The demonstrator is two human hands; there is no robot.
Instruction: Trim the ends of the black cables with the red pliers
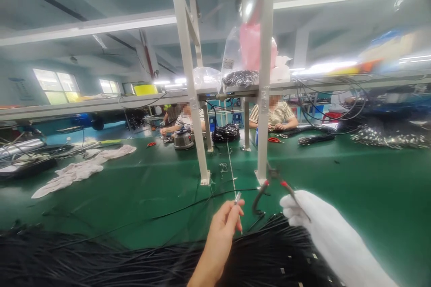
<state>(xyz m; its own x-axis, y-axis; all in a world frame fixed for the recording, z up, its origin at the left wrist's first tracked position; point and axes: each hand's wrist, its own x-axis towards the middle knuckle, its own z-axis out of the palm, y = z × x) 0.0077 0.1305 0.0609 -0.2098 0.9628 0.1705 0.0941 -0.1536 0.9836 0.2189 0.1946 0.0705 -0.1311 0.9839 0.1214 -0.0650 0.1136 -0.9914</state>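
Posts [264,98] behind pliers [261,195], wire [231,172]; black cables [101,260] beneath.

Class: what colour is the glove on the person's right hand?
White; the glove on the right hand shows best in the head view.

I count two hands, bare left hand [224,224] and gloved right hand [303,215]; one thin wire [232,175]; one pliers [269,181]; two co-workers [184,119]; two white posts [191,98].
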